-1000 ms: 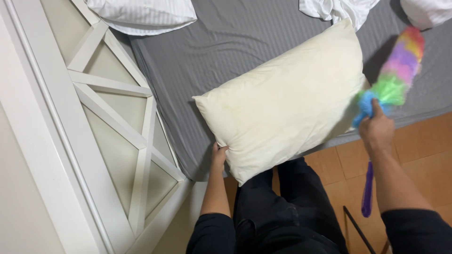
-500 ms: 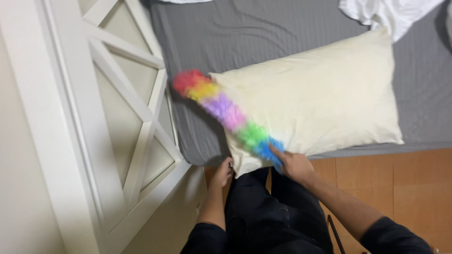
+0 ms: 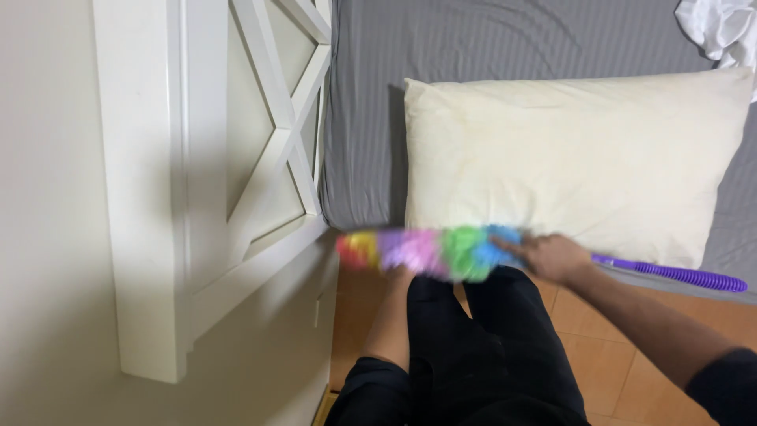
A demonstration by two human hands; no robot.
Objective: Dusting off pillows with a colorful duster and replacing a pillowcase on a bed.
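Pillow (image 3: pixel 576 158): cream, lies on the grey bed (image 3: pixel 363 118), long axis left to right, directly beyond both hands.
Duster (image 3: pixel 430 251): rainbow head blurred, lies along the pillow's near edge; purple handle (image 3: pixel 670 274) points right.
Right hand (image 3: pixel 552 256): fingers closed around the duster, nearer the pillow.
Left hand: hidden behind the duster head; finger state cannot be told.

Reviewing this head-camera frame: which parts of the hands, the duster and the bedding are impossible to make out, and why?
- Left hand: hidden behind the blurred rainbow-coloured fluffy duster head; only the forearm shows, so its grip cannot be told.
- Duster fibres: smeared by motion blur.
- Purple ribbed duster handle: partly covered by the right hand.
- Cream rectangular pillow: lower edge masked by duster and hand.
- White crumpled cloth: cut off by the frame's top-right corner.
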